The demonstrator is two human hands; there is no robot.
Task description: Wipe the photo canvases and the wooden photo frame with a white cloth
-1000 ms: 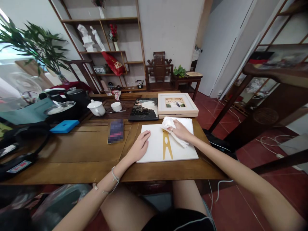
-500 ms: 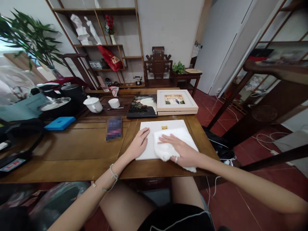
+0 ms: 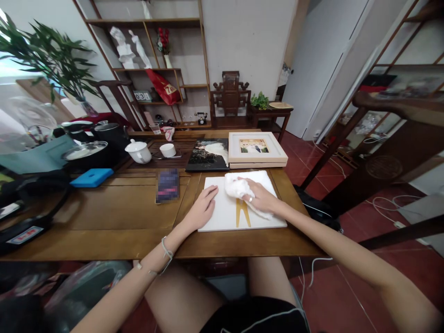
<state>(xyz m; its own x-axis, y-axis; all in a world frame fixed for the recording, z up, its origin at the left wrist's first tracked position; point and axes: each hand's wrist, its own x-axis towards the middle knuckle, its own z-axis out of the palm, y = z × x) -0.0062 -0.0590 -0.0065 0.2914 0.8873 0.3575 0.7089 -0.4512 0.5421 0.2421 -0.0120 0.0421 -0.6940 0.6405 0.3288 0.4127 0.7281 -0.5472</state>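
A white board (image 3: pixel 222 217) with a gold stand (image 3: pixel 242 214) on its back lies flat on the wooden table (image 3: pixel 121 217). My left hand (image 3: pixel 202 209) rests flat on the board's left edge, fingers stretched out. My right hand (image 3: pixel 259 197) presses a crumpled white cloth (image 3: pixel 237 187) onto the upper middle of the board, fingers curled over the cloth.
Beyond the board stand a white picture frame (image 3: pixel 256 149) and a dark photo print (image 3: pixel 208 155). A phone (image 3: pixel 168 185) lies to the left, with a blue box (image 3: pixel 91 177), a white teapot (image 3: pixel 138 151), a cup (image 3: pixel 168 150) and pots further left. Shelves line the back wall.
My right hand slid the cloth from the board's near edge back up to its upper middle, uncovering the gold stand. My left hand stayed in place.
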